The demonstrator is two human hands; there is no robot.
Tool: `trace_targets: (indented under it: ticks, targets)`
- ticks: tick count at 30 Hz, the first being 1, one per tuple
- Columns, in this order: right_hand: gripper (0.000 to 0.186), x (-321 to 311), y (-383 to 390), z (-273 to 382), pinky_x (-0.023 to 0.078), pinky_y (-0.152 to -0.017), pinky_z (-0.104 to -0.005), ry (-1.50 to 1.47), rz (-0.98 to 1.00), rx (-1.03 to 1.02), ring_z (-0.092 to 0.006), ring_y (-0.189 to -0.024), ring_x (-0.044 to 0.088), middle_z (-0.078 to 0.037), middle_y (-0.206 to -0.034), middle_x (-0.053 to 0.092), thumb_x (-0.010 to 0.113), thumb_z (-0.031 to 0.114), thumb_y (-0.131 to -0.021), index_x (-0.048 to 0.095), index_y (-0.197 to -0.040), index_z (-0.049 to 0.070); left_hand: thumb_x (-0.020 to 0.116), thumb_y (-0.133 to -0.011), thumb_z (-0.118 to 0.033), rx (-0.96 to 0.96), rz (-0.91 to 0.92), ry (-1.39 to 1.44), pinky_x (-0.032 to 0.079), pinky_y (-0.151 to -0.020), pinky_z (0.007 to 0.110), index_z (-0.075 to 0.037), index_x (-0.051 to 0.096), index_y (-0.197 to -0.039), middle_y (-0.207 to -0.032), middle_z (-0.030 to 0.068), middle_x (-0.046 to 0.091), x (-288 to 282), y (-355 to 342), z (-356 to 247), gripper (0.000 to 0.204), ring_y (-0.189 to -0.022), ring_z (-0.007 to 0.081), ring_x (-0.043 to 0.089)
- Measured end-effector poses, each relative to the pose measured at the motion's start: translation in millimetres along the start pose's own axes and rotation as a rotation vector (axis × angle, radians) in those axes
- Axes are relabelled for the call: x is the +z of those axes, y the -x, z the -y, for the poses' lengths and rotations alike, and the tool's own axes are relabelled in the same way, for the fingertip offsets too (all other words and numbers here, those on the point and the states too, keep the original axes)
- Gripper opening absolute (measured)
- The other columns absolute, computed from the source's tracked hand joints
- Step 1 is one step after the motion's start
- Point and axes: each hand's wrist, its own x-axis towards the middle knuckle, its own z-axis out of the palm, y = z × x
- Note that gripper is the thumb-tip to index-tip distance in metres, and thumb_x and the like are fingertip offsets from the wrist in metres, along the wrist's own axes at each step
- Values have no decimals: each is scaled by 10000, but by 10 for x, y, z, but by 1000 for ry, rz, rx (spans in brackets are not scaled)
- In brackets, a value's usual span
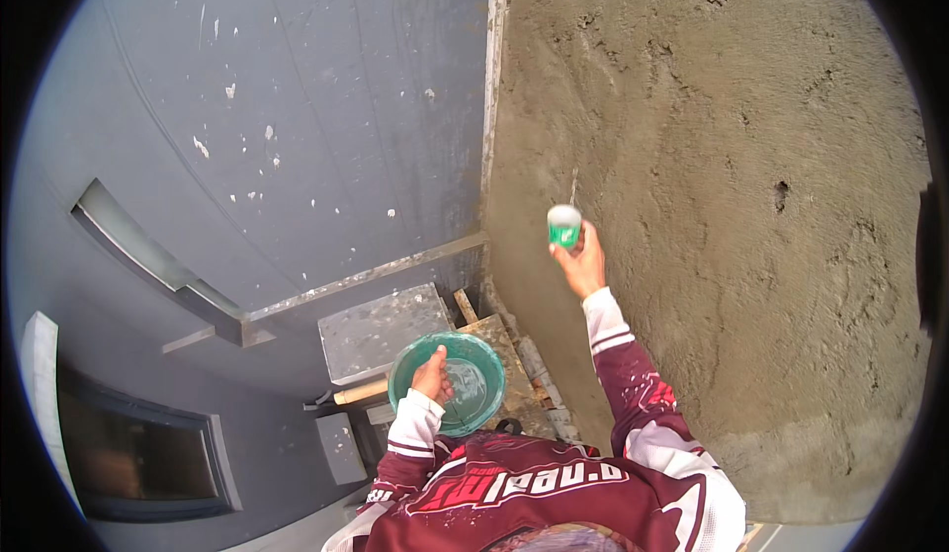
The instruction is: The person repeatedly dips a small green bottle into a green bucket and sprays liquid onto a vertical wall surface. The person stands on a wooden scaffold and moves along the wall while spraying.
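Observation:
My left hand (431, 379) grips a round green plastic basin (474, 352) by its left side, low at the centre of the view; a little clear liquid shows inside. My right hand (583, 265) is raised right of centre, fingers closed round a small green and white cup (563, 228). A thin streak of what looks like water rises above the cup against the rough grey-brown plastered wall (722, 186). My arms are in maroon and white sleeves.
A grey wall with white flecks (297, 107) fills the left, with narrow recesses and a dark window (138, 453). Below it lie a speckled grey block (376, 325), a stained board (494, 335) and wooden pieces (361, 391). A pale vertical strip (491, 78) edges the plaster.

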Motion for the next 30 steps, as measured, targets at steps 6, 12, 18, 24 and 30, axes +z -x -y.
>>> trace_targets:
  ticks: [6,12,18,24,30]
  targets:
    - [730,-69,1369,-883,406,-949,-413,470,225,226,-378,-1128,500,-231,-1206,522,752,259,-687,404,-1275,2,640,-798,-506,4,-63,12,319,-444,286,-170,413,-716,-542,-53,287,-156,33,-90,414,-457,113,339]
    - [658,-217,1768,-1070,441,-920,-398,704,549,686,-356,-1075,553,-230,-1136,579,724,384,-661,538,-1163,1,628,-815,-481,6,-68,17,321,-415,273,-99,453,-824,-559,-36,297,-212,-3,-52,421,-444,107,342]
    - [455,21,458,-205,483,-799,-421,339,9,400,-350,-905,629,-208,-938,653,678,403,-697,634,-982,51,635,-804,-503,14,-60,-60,330,-439,291,-166,430,-710,-539,-53,294,-122,-19,-68,406,-457,116,354]
    - [516,-108,246,54,487,-699,-388,180,86,312,-309,-808,648,-205,-849,649,680,449,-711,601,-919,-17,622,-819,-494,2,-18,-78,334,-454,292,-159,439,-732,-555,-56,309,49,45,-127,392,-470,110,357]
    - [738,664,1446,-392,406,-939,-417,389,699,130,-356,-1100,517,-236,-1203,515,723,368,-694,445,-1281,17,637,-820,-463,-15,90,-116,323,-455,270,-96,458,-864,-587,-44,327,393,59,-124,411,-485,96,354]
